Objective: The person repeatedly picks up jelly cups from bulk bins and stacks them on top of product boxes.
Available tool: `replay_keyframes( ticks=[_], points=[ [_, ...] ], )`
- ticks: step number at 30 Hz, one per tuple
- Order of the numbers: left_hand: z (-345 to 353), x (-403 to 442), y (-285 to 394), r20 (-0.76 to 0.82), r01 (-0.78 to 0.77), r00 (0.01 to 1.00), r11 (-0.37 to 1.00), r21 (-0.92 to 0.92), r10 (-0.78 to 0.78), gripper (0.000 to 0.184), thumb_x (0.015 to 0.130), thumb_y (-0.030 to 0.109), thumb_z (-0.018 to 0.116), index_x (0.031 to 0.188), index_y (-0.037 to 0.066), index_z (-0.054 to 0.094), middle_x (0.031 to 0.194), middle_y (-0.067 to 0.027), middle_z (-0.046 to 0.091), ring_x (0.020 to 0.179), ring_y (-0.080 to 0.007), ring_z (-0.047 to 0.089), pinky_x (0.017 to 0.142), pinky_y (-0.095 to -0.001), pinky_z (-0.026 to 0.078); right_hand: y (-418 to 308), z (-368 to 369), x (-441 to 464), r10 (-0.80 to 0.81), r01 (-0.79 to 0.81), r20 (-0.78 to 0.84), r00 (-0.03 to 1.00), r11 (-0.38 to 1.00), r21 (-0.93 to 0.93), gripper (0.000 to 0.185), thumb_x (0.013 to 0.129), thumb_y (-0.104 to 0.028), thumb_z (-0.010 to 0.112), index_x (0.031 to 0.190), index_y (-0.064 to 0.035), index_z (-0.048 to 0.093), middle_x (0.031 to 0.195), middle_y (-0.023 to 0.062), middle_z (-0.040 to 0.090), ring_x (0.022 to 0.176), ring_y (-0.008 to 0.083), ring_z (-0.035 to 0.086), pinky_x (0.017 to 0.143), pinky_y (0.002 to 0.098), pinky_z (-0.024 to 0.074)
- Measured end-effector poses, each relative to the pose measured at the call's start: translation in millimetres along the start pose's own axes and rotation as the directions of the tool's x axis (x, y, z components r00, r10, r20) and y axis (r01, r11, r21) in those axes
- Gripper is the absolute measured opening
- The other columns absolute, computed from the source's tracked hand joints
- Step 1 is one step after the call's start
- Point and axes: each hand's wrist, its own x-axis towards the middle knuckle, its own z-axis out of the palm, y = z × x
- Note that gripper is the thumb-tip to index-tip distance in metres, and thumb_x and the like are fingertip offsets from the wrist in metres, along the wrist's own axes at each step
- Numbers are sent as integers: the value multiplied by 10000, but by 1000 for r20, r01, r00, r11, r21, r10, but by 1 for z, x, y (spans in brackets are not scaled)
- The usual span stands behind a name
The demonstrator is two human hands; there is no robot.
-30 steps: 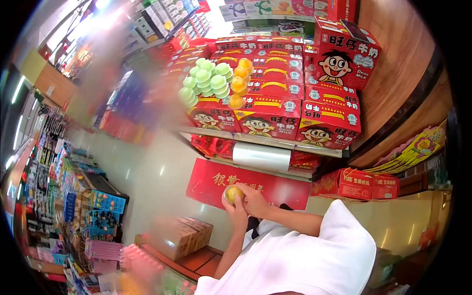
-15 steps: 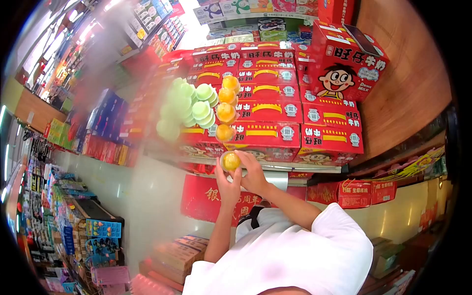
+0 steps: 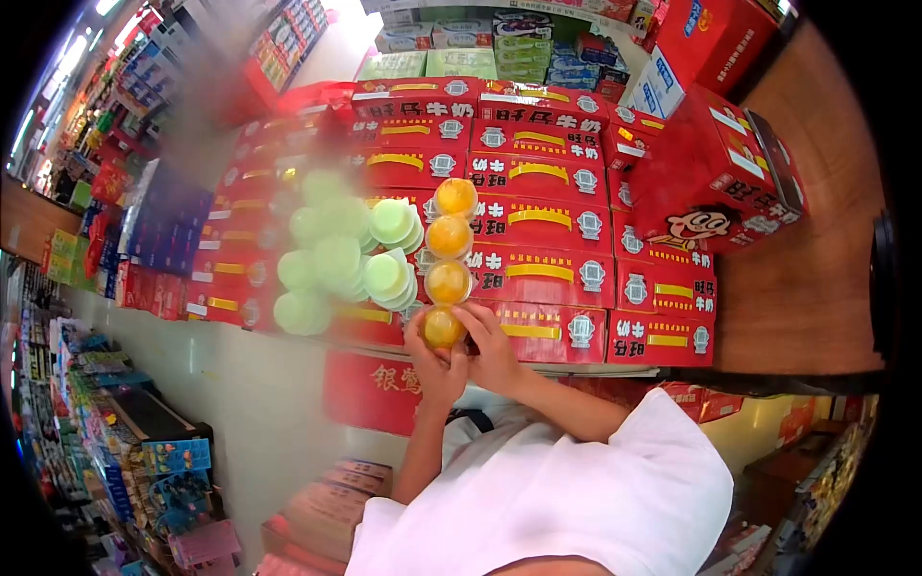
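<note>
My left hand (image 3: 437, 370) and my right hand (image 3: 491, 350) are closed around a round orange-yellow ball in a clear cup (image 3: 443, 328), at the front edge of the stacked red boxes. Beyond it, several similar orange balls (image 3: 448, 282) stand in a line leading away from me. Whether the held one rests on another ball cannot be made out. Left of this line sit stacks of pale green cups (image 3: 386, 276), the farther left ones blurred.
Red milk cartons (image 3: 552, 278) form a wide display. A taller red box (image 3: 711, 182) with a dark phone-like object on top stands at the right. Brown cartons (image 3: 331, 509) lie at lower left, near a shelf of goods (image 3: 178, 480).
My hands have moved forward with the orange ball, from in front of the display to the near end of the orange line. The view has shifted closer over the boxes.
</note>
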Motion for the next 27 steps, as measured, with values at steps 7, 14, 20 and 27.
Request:
replay_keyframes(
  ticks=[7,14,20,27],
  points=[
    [-2,1,-3,40,154,988,956,-248,-149,660,751,-34,571,1365,-18,328,1358,-200,409,1261,-307,439,1088,-413,338,3,-11,3,37,-47,113,993,996,81,718,718,-87,806,1340,-5,456,1314,211,457,1190,372,508,967,408,475],
    [-2,2,-3,33,95,995,975,-202,-90,656,765,-21,579,1372,-20,330,1361,-200,409,1261,-304,441,1087,-411,337,9,-20,2,158,-192,132,979,934,300,666,718,21,651,1345,15,428,1330,217,428,1255,342,467,1033,398,425],
    [-5,3,0,50,71,997,989,-129,-65,631,789,-17,582,1368,-23,331,1357,-201,416,1247,-297,453,1075,-407,349,5,-20,4,141,-166,115,983,954,251,646,730,43,611,1347,36,422,1331,210,418,1266,320,470,1063,384,423],
    [-6,4,-11,71,42,997,978,-202,-28,589,846,9,575,1366,-2,298,1326,-165,431,1206,-246,491,1033,-370,408,5,-15,4,116,-122,37,993,964,234,622,722,39,618,1318,33,440,1332,212,425,1241,328,495,1052,392,442]
  ],
)
